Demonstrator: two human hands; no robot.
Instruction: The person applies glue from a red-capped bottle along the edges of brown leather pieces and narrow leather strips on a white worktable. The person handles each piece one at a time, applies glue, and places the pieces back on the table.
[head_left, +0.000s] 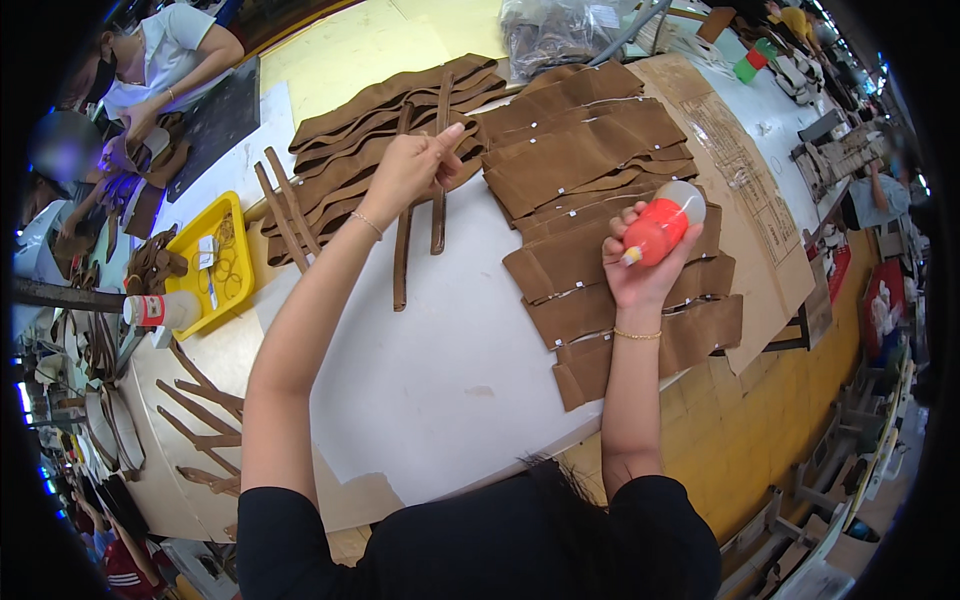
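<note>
Red bottle (657,228) is resting in my right hand (640,283), fingers (613,250) wrapping round it; my left hand (408,172) is hovering over brown strips (401,262), and whether it is gripping I cannot tell. Brown panels (575,157) are lying alongside printed cardboard (765,215) on the white table (425,400), above yellowish flooring (765,425).

Yellow-brown floor (715,435) at right; white worktable (420,400); pale-yellow tabletop (400,35) beyond.
</note>
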